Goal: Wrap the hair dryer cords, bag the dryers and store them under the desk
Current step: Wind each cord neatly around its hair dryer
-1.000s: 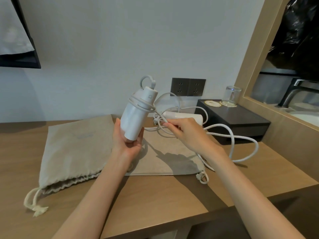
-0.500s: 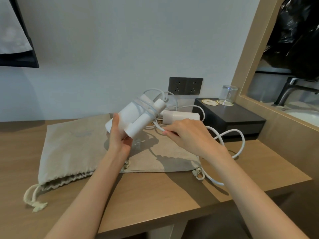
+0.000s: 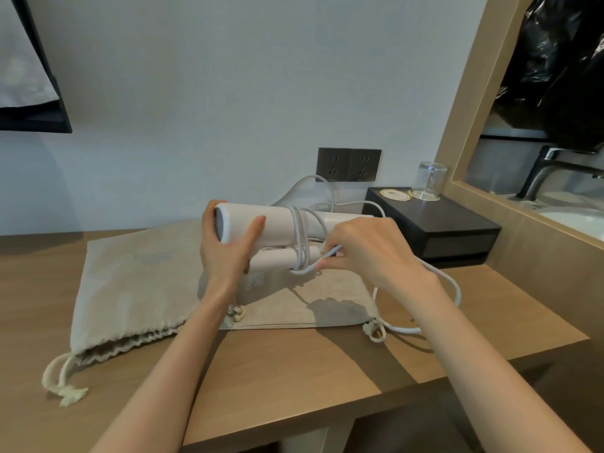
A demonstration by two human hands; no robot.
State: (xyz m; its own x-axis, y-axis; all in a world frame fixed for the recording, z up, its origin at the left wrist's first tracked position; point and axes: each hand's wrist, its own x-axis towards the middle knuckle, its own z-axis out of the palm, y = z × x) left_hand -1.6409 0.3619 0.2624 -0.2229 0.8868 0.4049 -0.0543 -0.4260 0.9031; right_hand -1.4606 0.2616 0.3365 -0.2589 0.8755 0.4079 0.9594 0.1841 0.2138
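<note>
Fingertips of right hand point(image 3: 369, 250) pinch white cord point(image 3: 302, 240) just beside wound turns; back of hand toward camera, forearm enters from lower right. Thumb and fingers of left hand point(image 3: 225, 256) curl round barrel of hair dryer point(image 3: 277, 222), held level above desk point(image 3: 294, 371), frame centre. Count: two dryers, second dryer point(image 3: 346, 219) lying behind; two cloth bags, left bag point(image 3: 130, 289), right bag point(image 3: 327, 308) under hands; one glass point(image 3: 428, 181).

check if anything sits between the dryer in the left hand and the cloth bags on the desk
Nothing visible does: the left hand holds the dryer right over the cloth bags. Its cord, pinched by the right hand, has a loose loop trailing over the desk at right.
</note>
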